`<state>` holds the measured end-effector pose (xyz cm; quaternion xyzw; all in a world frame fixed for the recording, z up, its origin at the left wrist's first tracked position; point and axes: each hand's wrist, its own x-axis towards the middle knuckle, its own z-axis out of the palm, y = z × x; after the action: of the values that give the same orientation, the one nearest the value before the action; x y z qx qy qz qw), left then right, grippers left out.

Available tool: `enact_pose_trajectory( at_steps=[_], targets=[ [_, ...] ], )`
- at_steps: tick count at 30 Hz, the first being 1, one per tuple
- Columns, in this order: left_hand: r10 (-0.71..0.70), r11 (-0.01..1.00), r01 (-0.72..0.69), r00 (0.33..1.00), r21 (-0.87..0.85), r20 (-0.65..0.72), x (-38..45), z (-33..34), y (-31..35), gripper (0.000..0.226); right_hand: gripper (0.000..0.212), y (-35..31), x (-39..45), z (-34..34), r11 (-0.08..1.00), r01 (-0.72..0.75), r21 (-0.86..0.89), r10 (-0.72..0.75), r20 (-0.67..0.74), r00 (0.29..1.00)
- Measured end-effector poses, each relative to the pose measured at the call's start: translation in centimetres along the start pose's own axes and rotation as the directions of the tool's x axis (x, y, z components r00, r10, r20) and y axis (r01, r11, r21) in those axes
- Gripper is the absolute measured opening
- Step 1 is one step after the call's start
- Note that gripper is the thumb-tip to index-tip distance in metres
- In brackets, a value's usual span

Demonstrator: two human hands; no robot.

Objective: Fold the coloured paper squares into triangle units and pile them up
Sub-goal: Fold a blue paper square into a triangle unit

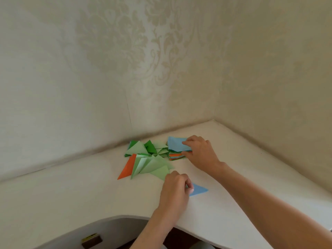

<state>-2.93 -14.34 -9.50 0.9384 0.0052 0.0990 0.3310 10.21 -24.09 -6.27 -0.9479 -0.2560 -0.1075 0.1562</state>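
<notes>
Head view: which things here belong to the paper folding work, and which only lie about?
Job: blue triangle held by left hand; square stack under right hand; folded pile.
Idle: dark block below the table.

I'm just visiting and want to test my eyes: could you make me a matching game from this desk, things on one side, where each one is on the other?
Things:
1. blue triangle
2. orange triangle
3. stack of squares
4. dark box

Places:
A. under the right hand
B. left edge of the folded pile
C. below the desk edge
D. pinched by the left hand

Pairs: 1-D, 2-B, 3-A, 4-C
</notes>
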Motion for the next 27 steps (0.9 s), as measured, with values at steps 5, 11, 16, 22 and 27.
enact_pose_trajectory(
  at_steps=[5, 11, 16, 22, 27],
  targets=[
    [-0.016, 0.999, 0.019, 0.998, 0.043, -0.053, -0.3, -2.5, -2.8, 0.014, 0.047, -0.2, 1.2, 1.8, 0.992, 0.014, -0.127, -0.004, 0.081, 0.997],
    [-0.065, 0.996, 0.070, 0.993, 0.049, -0.098, 0.0, -4.5, -5.2, 0.017, 0.032, -0.3, 0.8, 2.8, 0.989, -0.083, -0.119, 0.075, -0.067, 0.995],
    [-0.092, 0.996, 0.090, 0.990, -0.020, -0.104, -0.1, -4.9, -5.5, 0.021, 0.031, 0.0, 0.3, 3.8, 0.971, -0.040, -0.235, 0.007, -0.141, 0.990],
    [-0.071, 0.997, 0.068, 0.990, -0.034, -0.118, -0.5, -4.9, -5.4, 0.020, 0.040, -0.7, 0.8, 4.3, 0.985, -0.084, -0.153, 0.050, -0.212, 0.976],
    [-0.043, 0.999, 0.046, 0.983, 0.015, -0.179, -1.2, -4.8, -5.5, 0.022, 0.012, -1.3, 0.6, 4.6, 0.987, -0.077, -0.143, 0.041, -0.235, 0.971]
  ],
)
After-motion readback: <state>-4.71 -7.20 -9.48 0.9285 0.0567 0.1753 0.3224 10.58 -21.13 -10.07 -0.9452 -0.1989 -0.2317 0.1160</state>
